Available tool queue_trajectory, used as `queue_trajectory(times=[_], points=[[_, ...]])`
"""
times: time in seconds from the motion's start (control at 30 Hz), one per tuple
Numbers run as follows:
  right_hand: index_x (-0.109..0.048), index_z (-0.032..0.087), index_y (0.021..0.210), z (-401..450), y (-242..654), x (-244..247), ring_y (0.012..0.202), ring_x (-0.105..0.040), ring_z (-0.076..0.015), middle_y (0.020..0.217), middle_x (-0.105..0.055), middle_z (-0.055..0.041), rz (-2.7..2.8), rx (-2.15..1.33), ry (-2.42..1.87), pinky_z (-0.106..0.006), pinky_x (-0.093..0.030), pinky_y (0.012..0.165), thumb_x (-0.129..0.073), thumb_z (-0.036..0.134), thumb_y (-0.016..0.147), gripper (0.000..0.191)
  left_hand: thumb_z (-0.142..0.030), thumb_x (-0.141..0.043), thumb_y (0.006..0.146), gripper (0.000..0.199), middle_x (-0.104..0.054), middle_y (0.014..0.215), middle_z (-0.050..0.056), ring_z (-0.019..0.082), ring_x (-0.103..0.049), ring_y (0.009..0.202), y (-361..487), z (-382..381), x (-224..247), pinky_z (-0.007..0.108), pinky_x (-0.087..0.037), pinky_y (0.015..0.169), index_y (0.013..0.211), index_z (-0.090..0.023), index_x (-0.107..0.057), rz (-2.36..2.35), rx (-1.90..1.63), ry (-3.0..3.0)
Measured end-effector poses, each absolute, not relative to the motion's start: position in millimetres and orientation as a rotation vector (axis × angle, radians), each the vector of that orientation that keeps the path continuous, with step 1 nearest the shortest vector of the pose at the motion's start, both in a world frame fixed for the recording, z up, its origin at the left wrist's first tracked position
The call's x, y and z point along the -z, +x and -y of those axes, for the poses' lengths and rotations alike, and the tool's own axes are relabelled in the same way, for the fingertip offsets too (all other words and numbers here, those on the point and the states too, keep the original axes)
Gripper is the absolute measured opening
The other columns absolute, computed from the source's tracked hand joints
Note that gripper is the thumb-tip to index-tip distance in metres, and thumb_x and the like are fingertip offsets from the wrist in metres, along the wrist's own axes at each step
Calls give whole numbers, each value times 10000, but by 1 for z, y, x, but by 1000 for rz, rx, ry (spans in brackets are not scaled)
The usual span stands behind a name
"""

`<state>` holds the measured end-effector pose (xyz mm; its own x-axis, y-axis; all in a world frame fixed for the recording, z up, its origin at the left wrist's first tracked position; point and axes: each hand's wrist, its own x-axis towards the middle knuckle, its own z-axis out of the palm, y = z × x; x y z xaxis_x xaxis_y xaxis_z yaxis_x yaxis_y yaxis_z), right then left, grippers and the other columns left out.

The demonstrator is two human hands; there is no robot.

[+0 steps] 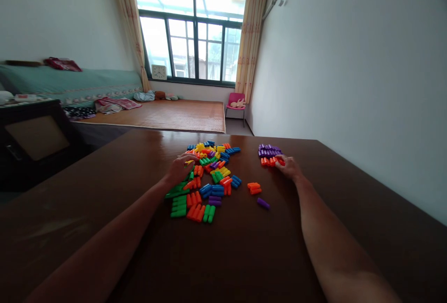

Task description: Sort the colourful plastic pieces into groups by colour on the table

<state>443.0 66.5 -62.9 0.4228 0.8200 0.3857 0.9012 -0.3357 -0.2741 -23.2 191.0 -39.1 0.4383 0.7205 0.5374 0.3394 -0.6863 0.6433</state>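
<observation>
A pile of plastic building pieces [217, 190] in blue, green, orange, yellow and purple lies mid-table. My left hand [179, 169] rests at the pile's far left side, fingers stretched over some yellow and orange pieces; its palm side is hidden. To the right, purple pieces [269, 150] sit side by side in a row, with a row of orange pieces [268, 161] just in front. At the right end of that orange row, my right hand [288, 167] pinches an orange building piece [280, 162], partly covered by the fingers.
Between the pile and my right arm lie a small orange cluster [254, 188] and a single purple piece [263, 203]. The brown table [223, 261] has a glossy top. Beyond it are a bed [174, 112], a pink chair [236, 100] and a dark cabinet [33, 138].
</observation>
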Motion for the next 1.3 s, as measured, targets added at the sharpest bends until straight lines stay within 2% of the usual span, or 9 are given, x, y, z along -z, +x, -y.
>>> queue_trajectory(times=[0.1, 0.3, 0.5, 0.7, 0.87, 0.93, 1.03, 1.2, 1.3], points=[[-633, 262, 1194, -66, 443, 65, 1045, -585, -255, 1045, -660, -102, 1481, 261, -2328, -359, -476, 814, -529, 433, 821, 423, -350, -534, 816, 260, -665, 1075, 84, 233, -624, 1029, -25, -190, 39, 349, -552, 817, 932, -190, -703, -900, -1142, 2230], [-655, 271, 1165, -67, 449, 69, 1044, -562, -282, 1047, -667, -97, 1455, 323, -2313, -391, -475, 787, -520, 474, 791, 446, -301, -517, 821, 254, -697, 1026, 67, 218, -642, 978, -23, -184, 31, 350, -532, 841, 947, -186, -705, -909, -1079, 2288], [-634, 209, 1158, -69, 433, 56, 1008, -542, -283, 1069, -657, -109, 1334, 508, -2106, -425, -450, 829, -476, 375, 800, 425, -225, -482, 836, 295, -706, 1066, 56, 212, -606, 1057, -22, -180, 24, 365, -435, 993, 1036, -204, -698, -866, -842, 2606], [-641, 171, 1116, -73, 387, 32, 951, -550, -263, 969, -653, -120, 1429, 533, -1869, -399, -456, 833, -437, 264, 803, 384, -263, -637, 762, 385, -675, 1129, 99, 264, -569, 1123, -20, -172, 30, 398, -429, 994, 1140, -192, -654, -945, -616, 2735], [-636, 200, 1123, -72, 316, 6, 738, -596, -181, 927, -664, -78, 1700, 24, -1532, -332, -507, 689, -496, 313, 833, 341, -205, -672, 717, 480, -631, 1181, 105, 231, -613, 1044, -8, -158, 16, 350, -508, 872, 1187, -167, -587, -668, -725, 2349], [-628, 224, 1149, -68, 283, -4, 784, -613, -170, 1013, -662, -73, 1877, -206, -1323, -312, -521, 684, -536, 327, 836, 342, -215, -673, 731, 482, -648, 1127, 104, 219, -632, 1000, -1, -150, 8, 326, -527, 810, 1199, -152, -573, -524, -653, 2148], [-617, 261, 1184, -61, 245, -12, 966, -607, -179, 1236, -588, -77, 2063, -417, -1064, -303, -530, 743, -552, 333, 855, 342, -279, -713, 735, 505, -669, 1088, 100, 233, -632, 1022, 6, -139, -2, 334, -524, 830, 1210, -167, -584, -386, -592, 1927], [-671, 247, 1034, -57, 225, -11, 989, -613, -182, 1331, -511, -85, 2042, -508, -1028, -295, -533, 731, -604, 363, 840, 236, -345, -762, 716, 730, -545, 1313, 153, 262, -594, 1121, 9, -130, -4, 398, -516, 890, 1368, -252, -448, -287, -617, 1690], [-648, 213, 938, -57, 222, -9, 847, -623, -151, 1163, -614, -74, 2034, -503, -1046, -285, -521, 703, -643, 367, 809, 200, -335, -770, 715, 812, -426, 1425, 168, 250, -602, 1101, 10, -131, 0, 410, -525, 882, 1419, -297, -366, -349, -726, 1641]])
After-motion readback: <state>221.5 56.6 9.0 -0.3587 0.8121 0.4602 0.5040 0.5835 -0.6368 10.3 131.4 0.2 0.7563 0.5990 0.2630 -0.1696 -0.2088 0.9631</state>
